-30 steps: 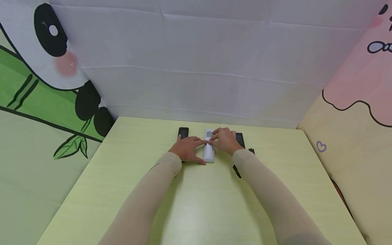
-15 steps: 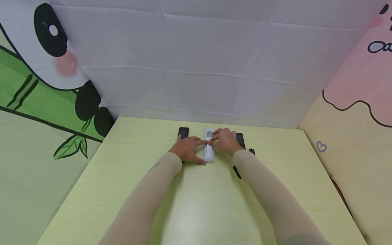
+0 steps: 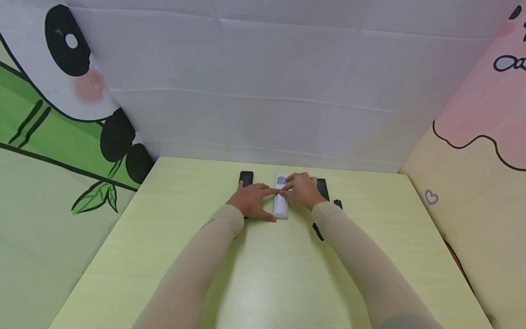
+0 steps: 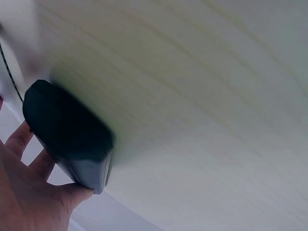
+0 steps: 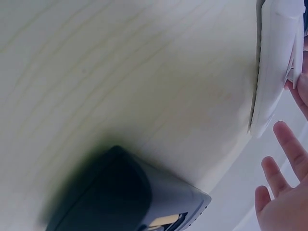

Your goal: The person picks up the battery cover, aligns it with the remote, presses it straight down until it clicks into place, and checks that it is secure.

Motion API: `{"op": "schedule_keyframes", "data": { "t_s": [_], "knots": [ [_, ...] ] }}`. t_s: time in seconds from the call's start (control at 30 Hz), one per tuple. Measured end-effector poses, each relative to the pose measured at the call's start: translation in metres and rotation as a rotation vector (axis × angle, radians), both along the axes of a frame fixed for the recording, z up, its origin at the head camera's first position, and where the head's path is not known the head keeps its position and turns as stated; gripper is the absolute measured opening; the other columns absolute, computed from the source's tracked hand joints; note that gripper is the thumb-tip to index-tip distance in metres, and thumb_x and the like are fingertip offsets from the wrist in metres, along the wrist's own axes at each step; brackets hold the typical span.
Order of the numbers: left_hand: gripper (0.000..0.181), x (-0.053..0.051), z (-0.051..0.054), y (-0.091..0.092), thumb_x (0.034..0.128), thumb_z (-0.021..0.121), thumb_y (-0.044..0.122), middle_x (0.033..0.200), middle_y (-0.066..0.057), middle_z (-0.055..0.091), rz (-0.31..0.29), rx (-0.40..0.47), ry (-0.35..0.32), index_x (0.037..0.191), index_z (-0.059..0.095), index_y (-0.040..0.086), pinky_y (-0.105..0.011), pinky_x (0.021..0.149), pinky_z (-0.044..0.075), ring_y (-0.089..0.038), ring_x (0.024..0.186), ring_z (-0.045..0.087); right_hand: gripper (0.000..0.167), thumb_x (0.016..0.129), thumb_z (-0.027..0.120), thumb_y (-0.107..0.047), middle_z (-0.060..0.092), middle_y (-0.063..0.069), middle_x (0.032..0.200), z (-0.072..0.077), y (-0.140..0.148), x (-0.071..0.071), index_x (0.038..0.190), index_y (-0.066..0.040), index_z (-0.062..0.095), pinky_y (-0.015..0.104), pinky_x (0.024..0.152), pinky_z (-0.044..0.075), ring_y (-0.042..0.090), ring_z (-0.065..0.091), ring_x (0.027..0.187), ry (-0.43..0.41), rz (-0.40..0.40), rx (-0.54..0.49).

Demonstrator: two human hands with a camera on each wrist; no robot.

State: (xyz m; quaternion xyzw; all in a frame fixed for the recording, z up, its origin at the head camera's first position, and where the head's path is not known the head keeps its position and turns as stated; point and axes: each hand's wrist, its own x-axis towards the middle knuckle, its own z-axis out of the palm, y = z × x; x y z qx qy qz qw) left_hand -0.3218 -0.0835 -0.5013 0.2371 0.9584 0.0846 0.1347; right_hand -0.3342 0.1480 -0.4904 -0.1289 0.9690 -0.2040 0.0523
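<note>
A pale table (image 3: 263,274) fills the lower frame. The left hand (image 3: 251,202) spreads, fingertip at the central white remote (image 3: 281,212); the right hand (image 3: 302,189) pinches its raised cover (image 5: 299,48). Probably light, stiff: hold its sides.

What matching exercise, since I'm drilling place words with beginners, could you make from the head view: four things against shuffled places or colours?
1. white remote
2. left hand
3. right hand
4. drawn heart

a. partly covers the right black device
b. purple
c. partly covers the left black device
d. lies between both black devices

Pairs: 1-d, 2-c, 3-a, 4-b
</note>
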Motion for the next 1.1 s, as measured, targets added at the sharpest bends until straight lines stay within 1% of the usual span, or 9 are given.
{"op": "schedule_keyframes", "data": {
  "t_s": [0.3,0.43,0.67,0.9,1.1],
  "knots": [
    [0.103,-0.005,-0.004,0.001,0.0905,0.088,0.083,0.187,-0.002,0.053,0.006,0.006,0.002,0.180,0.047,0.050,-0.090,0.142,0.017,-0.033,0.177,0.048,0.028,0.112,0.085,-0.039,0.076,0.005,0.162,0.000,0.002,-0.002,0.129,-0.020,0.093,0.063,0.129,0.039,0.039,0.057,0.160,0.010,0.011,0.000],
    [0.104,-0.005,-0.003,0.002,0.0909,0.088,0.083,0.188,-0.003,0.052,0.010,0.005,-0.002,0.180,0.046,0.050,-0.090,0.143,0.017,-0.034,0.177,0.048,0.027,0.112,0.085,-0.039,0.076,0.006,0.161,-0.001,0.003,-0.004,0.129,-0.020,0.093,0.063,0.127,0.039,0.039,0.057,0.160,0.017,0.023,0.002],
    [0.102,-0.006,0.000,0.003,0.0924,0.087,0.082,0.187,-0.006,0.053,0.004,0.024,0.002,0.180,0.048,0.047,-0.091,0.142,0.019,-0.036,0.176,0.049,0.027,0.112,0.084,-0.038,0.076,0.006,0.160,-0.004,0.006,-0.007,0.129,-0.019,0.093,0.062,0.124,0.040,0.039,0.059,0.157,0.028,0.039,0.000],
    [0.104,-0.010,-0.004,0.004,0.0919,0.086,0.083,0.188,-0.005,0.051,0.009,0.007,-0.005,0.181,0.045,0.049,-0.090,0.142,0.017,-0.035,0.178,0.047,0.027,0.111,0.086,-0.038,0.077,0.005,0.159,-0.006,0.008,-0.011,0.127,-0.018,0.094,0.062,0.125,0.039,0.038,0.058,0.157,0.030,0.037,-0.016],
    [0.104,-0.012,-0.003,0.005,0.0915,0.087,0.083,0.188,-0.005,0.051,0.017,0.007,-0.007,0.181,0.045,0.050,-0.091,0.142,0.016,-0.036,0.178,0.047,0.026,0.111,0.086,-0.038,0.077,0.005,0.158,-0.007,0.009,-0.015,0.126,-0.019,0.094,0.063,0.124,0.040,0.039,0.058,0.157,0.039,0.047,-0.012]
  ]
}}
